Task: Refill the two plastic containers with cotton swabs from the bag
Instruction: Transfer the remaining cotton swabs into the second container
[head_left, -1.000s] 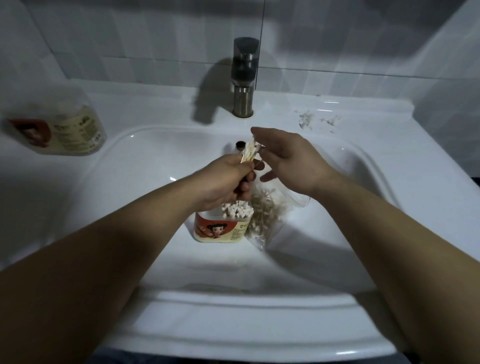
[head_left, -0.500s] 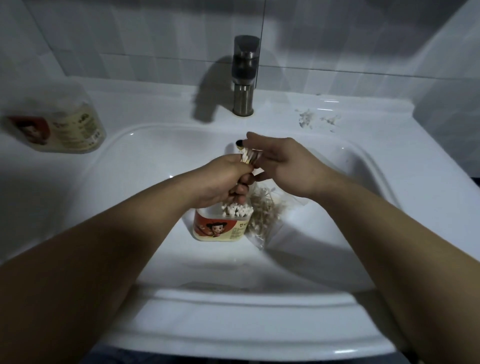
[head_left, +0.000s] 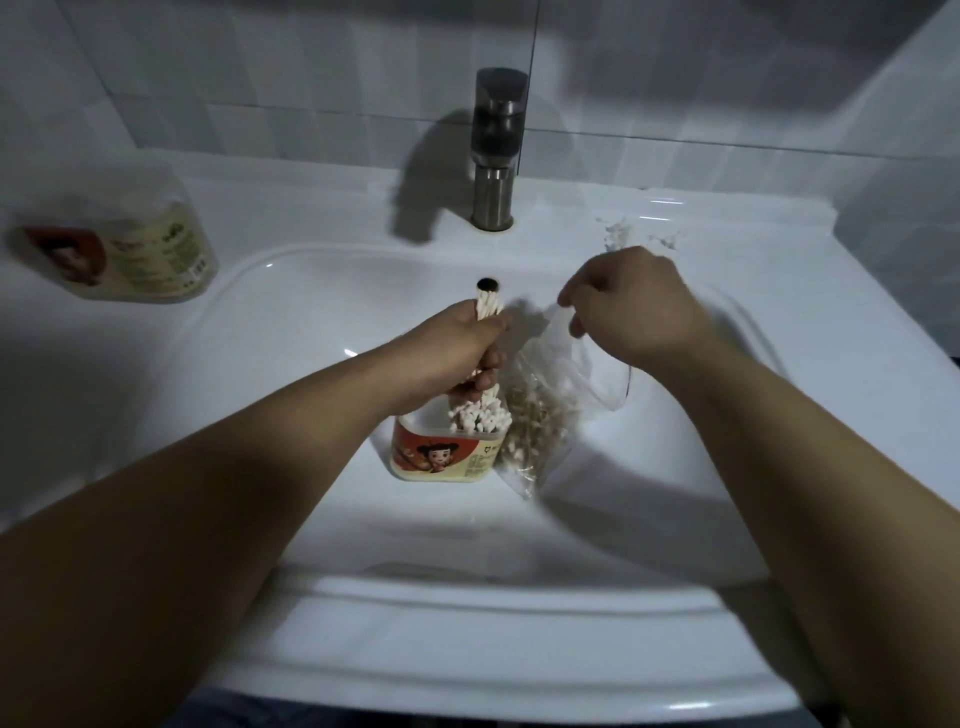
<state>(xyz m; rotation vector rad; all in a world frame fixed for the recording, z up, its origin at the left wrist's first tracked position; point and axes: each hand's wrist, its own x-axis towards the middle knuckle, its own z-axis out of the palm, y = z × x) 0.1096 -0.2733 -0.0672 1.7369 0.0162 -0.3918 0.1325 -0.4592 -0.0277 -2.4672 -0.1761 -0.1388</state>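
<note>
Gripping swabs (head_left: 487, 309) left hand (head_left: 451, 358), right hand (head_left: 631, 306) pinching bag (head_left: 561, 384)

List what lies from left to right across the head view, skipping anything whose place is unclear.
Closed container on the counter → left hand gripping a bundle of swabs → clear bag of swabs → right hand pinching the bag's top edge.

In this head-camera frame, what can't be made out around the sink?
- Container in the sink: how full; the left hand and its swab bundle cover the opening.
- Container on the counter: blurred, contents unclear.
- Bag: swab count; clear plastic, tangled.
- Right hand: fingertip grip on the bag hidden.
</note>
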